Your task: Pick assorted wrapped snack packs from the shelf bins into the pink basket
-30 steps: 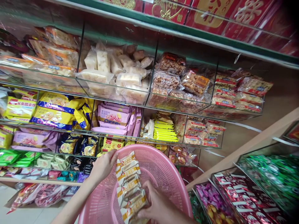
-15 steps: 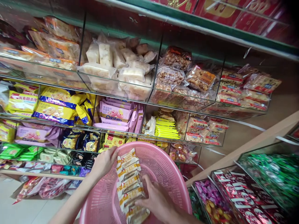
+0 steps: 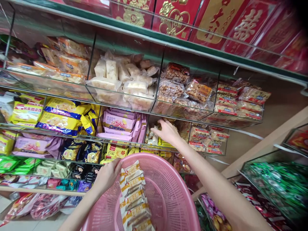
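My left hand (image 3: 109, 173) is closed on the left rim of a pink plastic basket (image 3: 185, 192) with perforated walls. Inside the basket a row of white-and-gold wrapped snack bars (image 3: 134, 200) lies one against another along the left side. My right hand (image 3: 167, 131) reaches into a clear shelf compartment, fingers apart, with nothing visible in them. White-wrapped bars (image 3: 152, 138) sit by its fingertips, and yellow packets (image 3: 166, 143) lie beneath it, partly covered by the hand.
Clear dividers and front panels edge the shelves. Above are bagged white pastries (image 3: 134, 86) and nut bars (image 3: 198, 89); purple packs (image 3: 119, 123) stand left of my right hand. Red gift boxes (image 3: 173, 19) line the top. Bins of green-wrapped sweets (image 3: 276, 179) stand at right.
My right hand has left the bars in the basket and moved up and forward into the shelf compartment. My left hand stays on the rim. The view has tilted upward.
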A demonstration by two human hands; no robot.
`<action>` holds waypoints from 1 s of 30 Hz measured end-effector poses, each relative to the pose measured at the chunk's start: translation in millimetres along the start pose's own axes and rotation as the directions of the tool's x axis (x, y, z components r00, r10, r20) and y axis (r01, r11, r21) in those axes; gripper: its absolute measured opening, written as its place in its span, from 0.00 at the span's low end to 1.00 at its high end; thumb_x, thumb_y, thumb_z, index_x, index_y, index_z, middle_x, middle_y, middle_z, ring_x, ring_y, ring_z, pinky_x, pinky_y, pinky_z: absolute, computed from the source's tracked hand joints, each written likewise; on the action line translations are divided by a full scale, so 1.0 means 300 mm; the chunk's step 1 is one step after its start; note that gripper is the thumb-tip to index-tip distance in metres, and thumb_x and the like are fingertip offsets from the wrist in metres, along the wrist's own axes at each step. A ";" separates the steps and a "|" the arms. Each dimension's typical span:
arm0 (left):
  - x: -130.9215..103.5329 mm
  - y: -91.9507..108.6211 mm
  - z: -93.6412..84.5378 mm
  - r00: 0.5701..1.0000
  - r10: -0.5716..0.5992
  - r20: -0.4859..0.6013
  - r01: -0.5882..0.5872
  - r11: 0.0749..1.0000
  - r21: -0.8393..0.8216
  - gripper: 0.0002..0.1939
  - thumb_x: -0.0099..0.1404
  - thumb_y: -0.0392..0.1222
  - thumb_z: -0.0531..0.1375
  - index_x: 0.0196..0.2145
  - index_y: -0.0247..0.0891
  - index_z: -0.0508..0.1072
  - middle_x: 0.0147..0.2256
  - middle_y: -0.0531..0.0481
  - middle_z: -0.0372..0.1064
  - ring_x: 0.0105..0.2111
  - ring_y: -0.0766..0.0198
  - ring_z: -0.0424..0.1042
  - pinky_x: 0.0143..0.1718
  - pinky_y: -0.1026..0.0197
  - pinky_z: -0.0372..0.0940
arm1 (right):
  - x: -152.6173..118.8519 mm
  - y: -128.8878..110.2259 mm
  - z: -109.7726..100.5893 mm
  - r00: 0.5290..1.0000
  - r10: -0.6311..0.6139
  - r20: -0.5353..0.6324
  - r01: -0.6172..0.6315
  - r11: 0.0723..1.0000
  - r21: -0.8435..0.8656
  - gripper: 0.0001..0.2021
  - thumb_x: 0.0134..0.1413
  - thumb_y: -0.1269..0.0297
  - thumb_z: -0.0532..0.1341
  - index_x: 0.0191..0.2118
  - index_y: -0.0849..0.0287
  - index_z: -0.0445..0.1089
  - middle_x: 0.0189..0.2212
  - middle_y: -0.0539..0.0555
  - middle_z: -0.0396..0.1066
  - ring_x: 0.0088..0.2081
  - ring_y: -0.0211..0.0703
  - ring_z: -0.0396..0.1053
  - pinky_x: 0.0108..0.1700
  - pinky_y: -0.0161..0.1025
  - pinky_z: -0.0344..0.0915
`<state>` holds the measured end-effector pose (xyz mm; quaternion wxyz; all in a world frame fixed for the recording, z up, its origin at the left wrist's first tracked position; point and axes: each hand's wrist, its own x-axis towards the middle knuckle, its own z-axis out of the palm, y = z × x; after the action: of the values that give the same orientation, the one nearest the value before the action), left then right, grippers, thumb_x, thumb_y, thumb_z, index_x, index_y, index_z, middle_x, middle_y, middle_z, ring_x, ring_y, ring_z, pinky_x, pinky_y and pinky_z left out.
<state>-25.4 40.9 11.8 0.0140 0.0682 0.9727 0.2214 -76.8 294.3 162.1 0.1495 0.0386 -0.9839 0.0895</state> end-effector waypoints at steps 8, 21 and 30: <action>-0.016 -0.010 -0.010 1.000 -0.021 -0.023 0.021 1.000 -0.012 0.22 0.66 0.55 0.39 0.42 0.44 0.68 0.40 0.44 0.75 0.45 0.51 0.72 0.43 0.54 0.62 | 0.185 0.018 0.079 0.936 -0.091 0.339 0.106 0.994 -0.025 0.22 0.44 0.52 0.62 0.44 0.63 0.71 0.44 0.64 0.72 0.43 0.55 0.70 0.39 0.40 0.63; 0.004 -0.021 -0.016 0.999 -0.031 -0.038 0.031 0.999 0.006 0.23 0.66 0.54 0.39 0.46 0.44 0.67 0.40 0.42 0.75 0.45 0.50 0.72 0.42 0.54 0.62 | 0.162 0.100 0.080 0.934 -0.200 0.297 0.093 0.937 0.337 0.16 0.43 0.59 0.64 0.38 0.63 0.71 0.30 0.53 0.73 0.29 0.39 0.68 0.28 0.32 0.61; 0.010 -0.010 -0.025 0.999 -0.027 -0.031 0.028 0.999 0.045 0.24 0.66 0.54 0.38 0.46 0.43 0.67 0.41 0.42 0.74 0.46 0.52 0.72 0.43 0.55 0.62 | 0.025 0.160 0.061 0.976 -0.214 -0.032 0.192 0.788 0.585 0.16 0.45 0.58 0.62 0.40 0.61 0.66 0.35 0.51 0.69 0.35 0.40 0.65 0.39 0.38 0.62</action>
<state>-29.2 35.5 17.5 0.0005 0.0518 0.9785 0.1998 -94.2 337.6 139.2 0.1215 0.1896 -0.9012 0.3703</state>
